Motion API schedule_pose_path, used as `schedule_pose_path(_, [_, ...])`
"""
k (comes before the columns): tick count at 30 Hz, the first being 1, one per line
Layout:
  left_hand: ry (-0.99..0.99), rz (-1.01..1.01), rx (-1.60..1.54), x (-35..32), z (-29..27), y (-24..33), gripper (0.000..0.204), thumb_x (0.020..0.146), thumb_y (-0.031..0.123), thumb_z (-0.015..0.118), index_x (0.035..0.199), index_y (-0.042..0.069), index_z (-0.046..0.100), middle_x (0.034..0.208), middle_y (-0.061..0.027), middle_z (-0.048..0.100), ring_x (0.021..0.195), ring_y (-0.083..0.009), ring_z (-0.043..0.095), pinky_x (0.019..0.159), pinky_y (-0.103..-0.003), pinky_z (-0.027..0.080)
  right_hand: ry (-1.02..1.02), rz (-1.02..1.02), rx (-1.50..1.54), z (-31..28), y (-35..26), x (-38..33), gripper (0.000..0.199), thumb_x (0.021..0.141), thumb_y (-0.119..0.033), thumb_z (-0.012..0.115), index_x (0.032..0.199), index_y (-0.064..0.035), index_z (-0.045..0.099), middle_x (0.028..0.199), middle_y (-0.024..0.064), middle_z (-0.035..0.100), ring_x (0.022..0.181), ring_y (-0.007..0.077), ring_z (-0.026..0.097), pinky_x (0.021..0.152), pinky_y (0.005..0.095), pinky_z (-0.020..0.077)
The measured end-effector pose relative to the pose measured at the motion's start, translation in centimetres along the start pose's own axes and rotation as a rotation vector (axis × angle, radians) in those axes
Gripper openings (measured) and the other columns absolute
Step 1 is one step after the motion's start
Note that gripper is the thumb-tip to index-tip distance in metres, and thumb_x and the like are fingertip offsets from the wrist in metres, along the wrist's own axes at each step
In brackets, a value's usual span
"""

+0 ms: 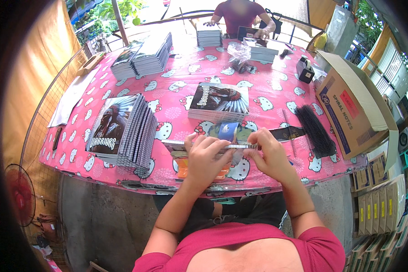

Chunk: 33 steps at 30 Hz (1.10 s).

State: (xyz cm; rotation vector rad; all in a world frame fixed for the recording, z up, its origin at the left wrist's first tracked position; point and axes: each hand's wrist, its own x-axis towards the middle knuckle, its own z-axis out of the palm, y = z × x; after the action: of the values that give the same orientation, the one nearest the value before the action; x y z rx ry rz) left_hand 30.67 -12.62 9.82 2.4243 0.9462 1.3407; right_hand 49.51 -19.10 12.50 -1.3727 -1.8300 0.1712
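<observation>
Near the table's front edge I hold a notebook (238,146) nearly edge-on, its bound edge turned up toward me. My left hand (205,156) is closed over its left part, fingers lying across the edge. The fingers of my right hand (268,152) pinch its right end, where a dark binding coil seems to run; detail there is too small to tell. Just behind it shows a blue and green printed surface (224,130). An orange item (182,167) lies partly hidden below my left hand. Beyond stands a stack of notebooks with a feathered-headdress cover (220,99).
Coil-bound notebooks (136,131) are stacked at left, more notebooks (143,54) at far left. Black spiral coils (315,131) lie at right by an open cardboard box (349,106) and a tape dispenser (305,70). A co-worker (240,16) handles notebooks (260,50) across the table.
</observation>
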Motion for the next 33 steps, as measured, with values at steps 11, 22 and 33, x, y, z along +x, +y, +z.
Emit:
schedule_pose_path(11, [0.017,0.054,-0.026,-0.5,-0.2,-0.1,0.017,0.07,0.024,0.078,0.082,0.015,0.07,0.077,0.0023,0.064,0.076,-0.0178,0.058,0.092,-0.04,0.032,-0.189,0.108,0.147,-0.9,0.8,1.6,0.021,0.087,-0.024,0.063,0.094,-0.0046,0.065,0.082,0.0141,0.063,0.077,0.033,0.064,0.07,0.0415,0.0507])
schedule_pose_path(22, [0.069,-0.029,0.123,-1.0,-0.6,-0.3,0.028,0.068,0.031,0.079,0.084,0.012,0.068,0.078,-0.0016,0.062,0.085,-0.02,0.058,0.097,-0.044,0.029,-0.329,0.37,-0.041,1.1,10.7,3.2,0.039,0.073,-0.013,0.06,0.11,-0.0038,0.051,0.093,0.017,0.065,0.09,0.0272,0.066,0.07,0.0404,0.0508])
schedule_pose_path(33, [0.046,-0.067,0.058,-0.8,-0.9,-0.7,0.028,0.064,0.028,0.083,0.081,0.012,0.068,0.082,-0.002,0.066,0.087,-0.0193,0.061,0.102,-0.044,0.028,-0.321,0.217,0.59,0.6,11.8,2.7,0.049,0.064,0.004,0.068,0.113,-0.0003,0.059,0.091,0.0087,0.067,0.081,0.0146,0.064,0.069,0.0298,0.052])
